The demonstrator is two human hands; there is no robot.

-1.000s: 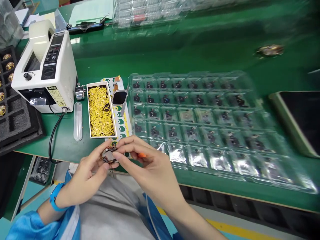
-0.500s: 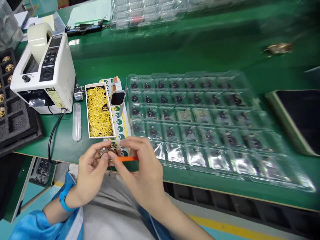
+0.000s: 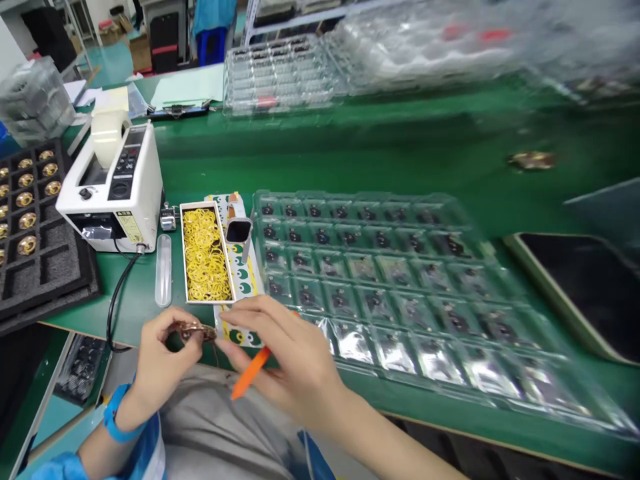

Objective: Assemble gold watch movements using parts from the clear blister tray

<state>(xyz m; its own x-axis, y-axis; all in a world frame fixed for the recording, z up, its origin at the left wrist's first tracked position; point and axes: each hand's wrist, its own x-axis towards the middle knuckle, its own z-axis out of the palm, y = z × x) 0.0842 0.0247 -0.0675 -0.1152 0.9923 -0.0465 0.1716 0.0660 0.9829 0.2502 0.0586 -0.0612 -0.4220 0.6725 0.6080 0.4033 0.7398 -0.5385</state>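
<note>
My left hand (image 3: 160,360) pinches a small round metal part (image 3: 204,329) between thumb and fingers, held edge-on above the table's front edge. Thin wires seem to hang from it. In my right hand (image 3: 300,367) lies a slim orange tool (image 3: 253,373), crossing the palm and tilted down to the left; its exact kind is unclear. The right fingertips are close to the metal part, and whether they touch it is hard to see. Behind both hands stands a white box of yellow rings (image 3: 205,253), beside a smartwatch (image 3: 239,231) on a patterned strip.
A clear compartment tray (image 3: 360,313) with small dark parts spreads to the right. A white tape dispenser (image 3: 113,193) stands left, near a black foam tray (image 3: 60,267) of gold round parts. A dark-screened device (image 3: 585,287) lies far right. Clear trays (image 3: 280,73) line the back.
The view has tilted up, showing more of the room. My left hand has turned the metal part edge-on. The orange tool has swung from level to pointing down-left, and the right fingers have shifted.
</note>
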